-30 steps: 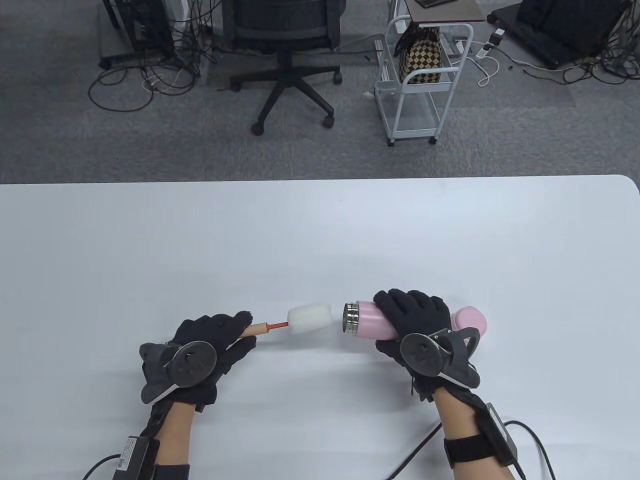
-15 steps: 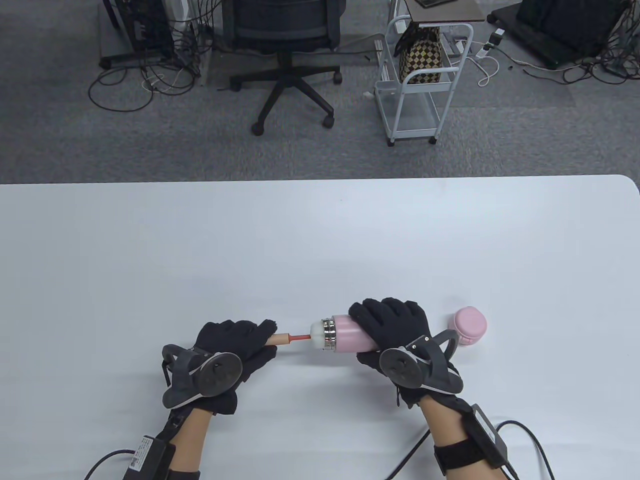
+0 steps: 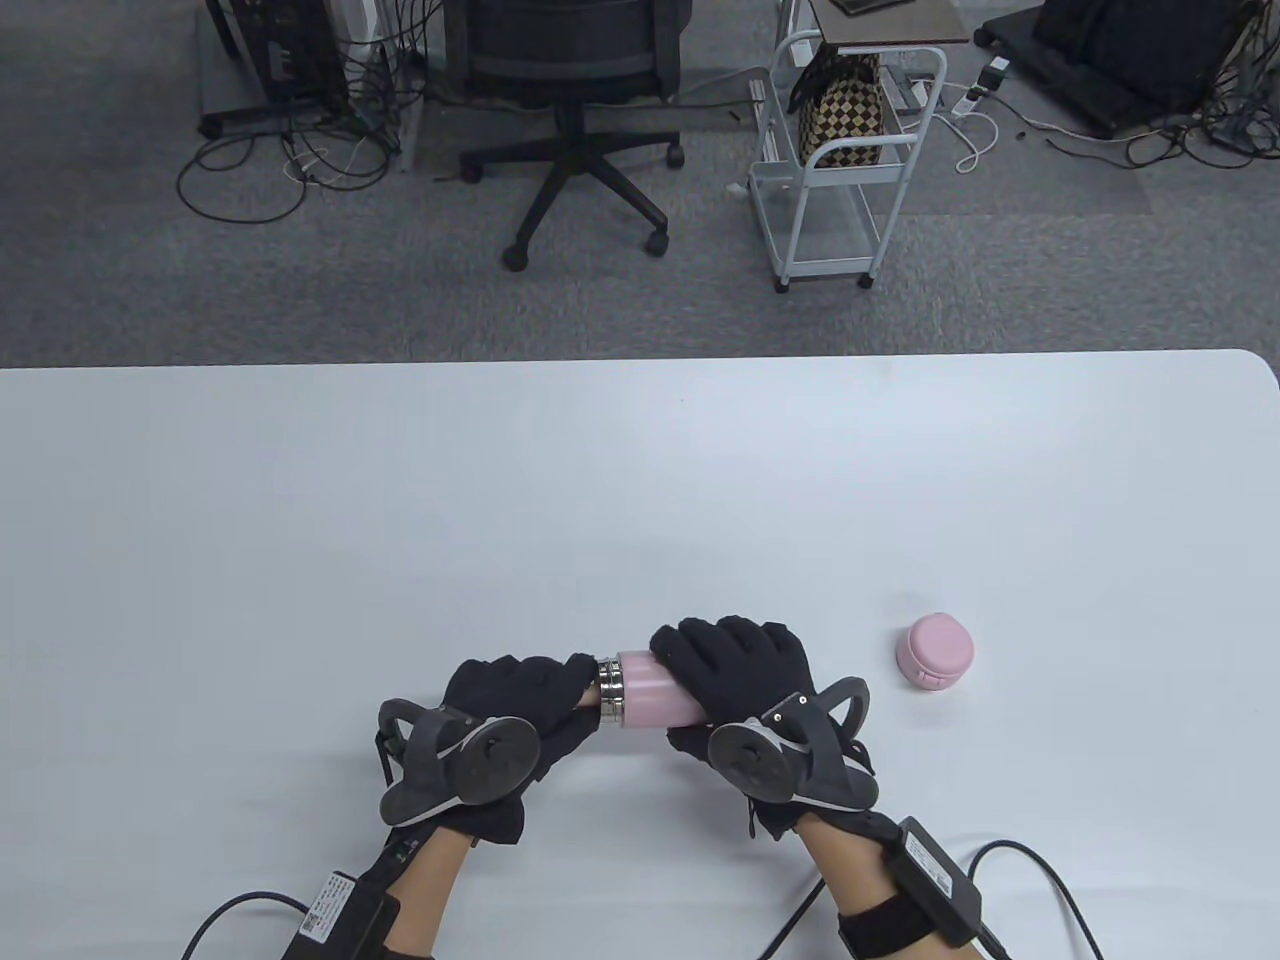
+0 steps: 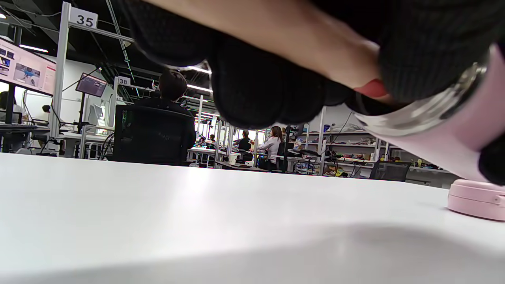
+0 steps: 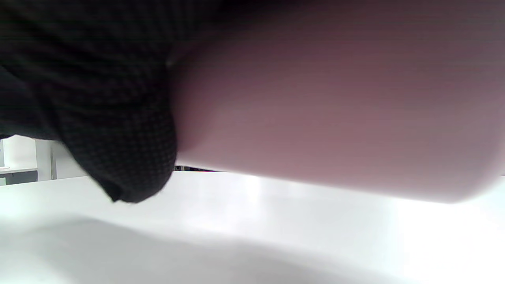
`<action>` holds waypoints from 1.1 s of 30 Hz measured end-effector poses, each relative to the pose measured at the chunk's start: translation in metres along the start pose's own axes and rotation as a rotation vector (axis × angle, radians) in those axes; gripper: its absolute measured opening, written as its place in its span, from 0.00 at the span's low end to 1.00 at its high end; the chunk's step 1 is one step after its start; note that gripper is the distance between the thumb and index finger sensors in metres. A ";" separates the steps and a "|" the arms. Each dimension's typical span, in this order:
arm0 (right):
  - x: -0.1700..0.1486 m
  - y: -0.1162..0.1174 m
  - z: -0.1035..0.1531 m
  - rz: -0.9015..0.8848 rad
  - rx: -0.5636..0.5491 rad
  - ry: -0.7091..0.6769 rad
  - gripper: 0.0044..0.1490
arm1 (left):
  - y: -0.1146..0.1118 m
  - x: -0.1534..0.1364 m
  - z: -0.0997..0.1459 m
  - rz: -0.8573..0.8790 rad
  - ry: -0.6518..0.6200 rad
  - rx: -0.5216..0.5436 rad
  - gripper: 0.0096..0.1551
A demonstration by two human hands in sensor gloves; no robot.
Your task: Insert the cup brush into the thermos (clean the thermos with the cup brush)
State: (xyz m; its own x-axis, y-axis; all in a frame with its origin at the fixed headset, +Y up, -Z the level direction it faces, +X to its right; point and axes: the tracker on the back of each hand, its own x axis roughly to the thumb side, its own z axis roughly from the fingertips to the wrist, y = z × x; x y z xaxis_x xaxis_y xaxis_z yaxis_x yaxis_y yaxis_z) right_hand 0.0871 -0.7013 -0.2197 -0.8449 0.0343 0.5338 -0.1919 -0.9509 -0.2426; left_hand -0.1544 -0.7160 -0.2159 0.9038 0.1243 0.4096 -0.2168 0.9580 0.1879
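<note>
Table view, right hand gripping pink thermos, cup brush sunk in its mouth, handle clasped by left hand

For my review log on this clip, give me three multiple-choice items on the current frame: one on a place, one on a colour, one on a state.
1. Where does the loose cap lie?
A. On the table to the right of the right hand
B. Screwed onto the thermos
C. On the floor by the chair

2. What colour is the thermos body?
A. Blue
B. Pink
C. Green

3. How far in is the cup brush?
A. Sponge head fully outside the mouth
B. Lying loose on the table
C. Sponge head out of sight inside, handle at the mouth

Key: 1 A, the cap sits apart on the table beyond the right hand. 2 B, pink shows between both hands. 3 C, the left hand holds the handle right at the steel rim.
</note>
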 end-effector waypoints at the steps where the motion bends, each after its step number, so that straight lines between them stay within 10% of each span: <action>1: 0.000 0.000 0.000 -0.001 0.000 0.000 0.55 | 0.000 -0.001 0.000 0.000 -0.001 0.002 0.15; 25: -0.057 -0.003 0.007 -0.032 -0.024 0.207 0.55 | 0.021 -0.075 0.014 0.072 0.130 0.080 0.30; 33: -0.076 0.000 0.010 -0.375 -0.073 0.394 0.55 | 0.019 -0.088 0.017 0.023 0.334 0.136 0.30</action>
State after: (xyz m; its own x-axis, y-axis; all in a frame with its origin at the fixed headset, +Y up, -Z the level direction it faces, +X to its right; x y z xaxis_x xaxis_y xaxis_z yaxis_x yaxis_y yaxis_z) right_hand 0.1563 -0.7067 -0.2517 -0.8321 0.4929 0.2542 -0.5384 -0.8280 -0.1569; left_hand -0.2442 -0.7133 -0.2329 0.9640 0.2442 0.1054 -0.2652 0.9134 0.3087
